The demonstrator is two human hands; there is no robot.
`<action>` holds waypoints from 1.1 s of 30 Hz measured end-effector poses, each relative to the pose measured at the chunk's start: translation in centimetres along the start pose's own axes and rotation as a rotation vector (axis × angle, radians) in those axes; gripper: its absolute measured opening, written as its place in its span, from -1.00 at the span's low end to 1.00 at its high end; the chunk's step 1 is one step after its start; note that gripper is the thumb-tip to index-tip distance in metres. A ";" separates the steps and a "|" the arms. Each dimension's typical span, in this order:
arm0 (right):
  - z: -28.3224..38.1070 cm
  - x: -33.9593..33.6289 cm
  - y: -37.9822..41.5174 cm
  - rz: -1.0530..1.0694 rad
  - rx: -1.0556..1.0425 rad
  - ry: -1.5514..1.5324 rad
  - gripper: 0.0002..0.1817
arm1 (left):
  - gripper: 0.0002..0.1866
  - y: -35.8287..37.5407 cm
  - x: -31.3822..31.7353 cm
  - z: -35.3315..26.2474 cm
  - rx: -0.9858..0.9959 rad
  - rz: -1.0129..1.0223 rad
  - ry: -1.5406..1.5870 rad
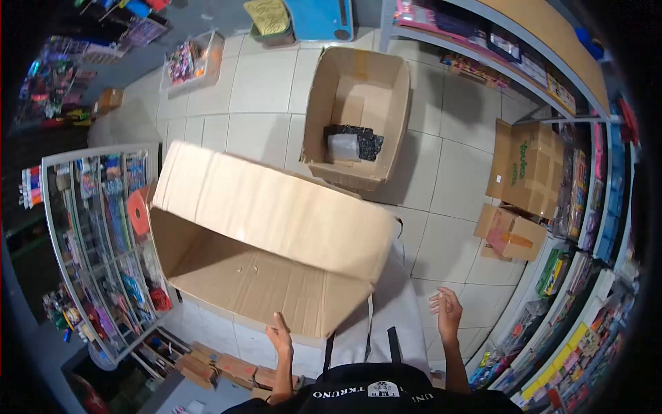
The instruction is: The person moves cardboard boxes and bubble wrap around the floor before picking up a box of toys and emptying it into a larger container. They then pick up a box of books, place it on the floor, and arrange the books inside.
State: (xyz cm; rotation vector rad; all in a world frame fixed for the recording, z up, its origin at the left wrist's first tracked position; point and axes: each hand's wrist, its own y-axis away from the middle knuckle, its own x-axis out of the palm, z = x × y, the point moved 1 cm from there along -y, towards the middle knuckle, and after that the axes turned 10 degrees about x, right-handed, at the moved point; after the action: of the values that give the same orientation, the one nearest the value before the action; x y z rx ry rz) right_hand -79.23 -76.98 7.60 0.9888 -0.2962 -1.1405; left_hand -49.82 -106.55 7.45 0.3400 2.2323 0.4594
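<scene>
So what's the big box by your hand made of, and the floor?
The big box looks like plain brown cardboard, matte, with folded flaps; the left hand touches its near edge. The floor seems to be pale glazed tile: square pieces with thin grout lines and a slight sheen.

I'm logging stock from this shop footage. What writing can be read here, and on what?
"TKRUNO" and "UN", upside down, on the person's dark shirt.
Green print on the closed carton: too blurred to read.
Packets on the shelves: too small to read.
</scene>
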 end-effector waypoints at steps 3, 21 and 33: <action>-8.6 -2.2 -1.9 0.119 0.192 0.089 -0.76 | -0.62 -1.0 2.6 6.5 -0.085 -0.115 0.075; -12.6 -15.3 -6.8 0.207 0.582 0.388 -0.76 | -0.64 -9.4 22.0 18.7 -0.320 -0.066 -0.028; -11.3 -13.4 -7.4 0.287 0.576 0.414 -0.78 | -0.46 -10.5 28.2 13.0 -0.486 0.256 0.480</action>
State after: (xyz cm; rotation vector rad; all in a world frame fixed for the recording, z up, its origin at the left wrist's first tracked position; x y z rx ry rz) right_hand -82.21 -60.27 -0.93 1.6008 -0.4259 -0.5702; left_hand -58.58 -102.25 -23.84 0.2750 2.4348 1.3072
